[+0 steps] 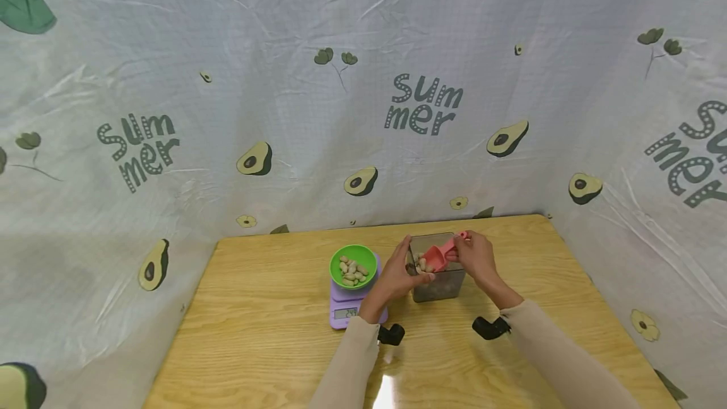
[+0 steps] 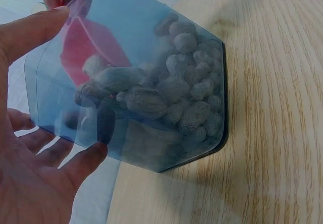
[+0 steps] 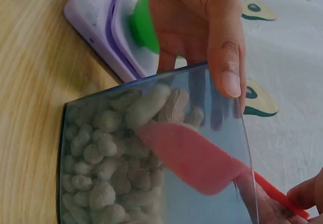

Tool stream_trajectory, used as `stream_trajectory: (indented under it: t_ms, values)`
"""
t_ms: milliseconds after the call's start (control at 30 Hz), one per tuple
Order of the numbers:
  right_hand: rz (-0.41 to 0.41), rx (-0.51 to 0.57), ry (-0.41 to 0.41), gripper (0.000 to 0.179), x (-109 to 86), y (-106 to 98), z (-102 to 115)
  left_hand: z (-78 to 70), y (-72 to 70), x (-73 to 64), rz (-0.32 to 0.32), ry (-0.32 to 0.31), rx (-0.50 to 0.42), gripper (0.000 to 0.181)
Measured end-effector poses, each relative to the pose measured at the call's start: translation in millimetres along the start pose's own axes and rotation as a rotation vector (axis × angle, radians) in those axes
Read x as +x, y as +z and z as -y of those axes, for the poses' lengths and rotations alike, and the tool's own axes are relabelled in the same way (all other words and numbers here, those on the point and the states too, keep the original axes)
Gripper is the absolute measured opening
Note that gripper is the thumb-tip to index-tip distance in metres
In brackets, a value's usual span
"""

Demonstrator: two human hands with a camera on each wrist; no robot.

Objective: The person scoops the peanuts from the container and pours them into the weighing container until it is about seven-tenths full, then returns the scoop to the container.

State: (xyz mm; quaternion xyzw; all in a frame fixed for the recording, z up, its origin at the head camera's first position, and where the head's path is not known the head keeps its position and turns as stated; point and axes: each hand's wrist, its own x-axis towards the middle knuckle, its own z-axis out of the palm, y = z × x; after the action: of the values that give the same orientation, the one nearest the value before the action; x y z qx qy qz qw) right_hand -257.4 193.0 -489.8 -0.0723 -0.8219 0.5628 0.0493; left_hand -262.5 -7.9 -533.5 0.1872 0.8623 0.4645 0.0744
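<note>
A see-through plastic container [image 1: 438, 290] with peanuts [image 3: 103, 166] in its lower part stands on the table. My left hand [image 1: 394, 275] grips its left side, the thumb over the front wall near the rim and the fingers along the side. The right hand [image 1: 476, 257] pinches the handle of a red scoop [image 1: 435, 259] at the container's right rim. In the right wrist view the scoop's bowl [image 3: 186, 158] lies tilted inside, its tip against the peanuts. The left wrist view shows several peanuts at the scoop's mouth.
Left of the container, a green bowl [image 1: 334, 273] holding several peanuts sits on a purple kitchen scale [image 1: 338, 295], whose display appears to read 249. My left forearm passes close by the scale. A printed cloth [image 1: 307, 118] hangs behind the wooden table [image 1: 255, 308] and along its sides.
</note>
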Motion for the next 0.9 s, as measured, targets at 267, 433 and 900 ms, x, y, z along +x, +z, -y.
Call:
stream_trajectory:
  t_ms: [267,433,900]
  values:
    - [-0.007,-0.041,-0.024,0.029,3.2,8.0,2.3,0.7,-0.8,2.9,-0.01,-0.011,-0.024,0.105]
    - [0.013,0.082,0.127,0.034,5.8,3.2,0.4,1.4,0.0,4.1,-0.003,-0.007,-0.007,0.105]
    - [0.015,0.326,0.181,0.038,7.4,-4.0,-3.7,6.1,-0.8,6.7,0.02,-0.02,-0.026,0.104]
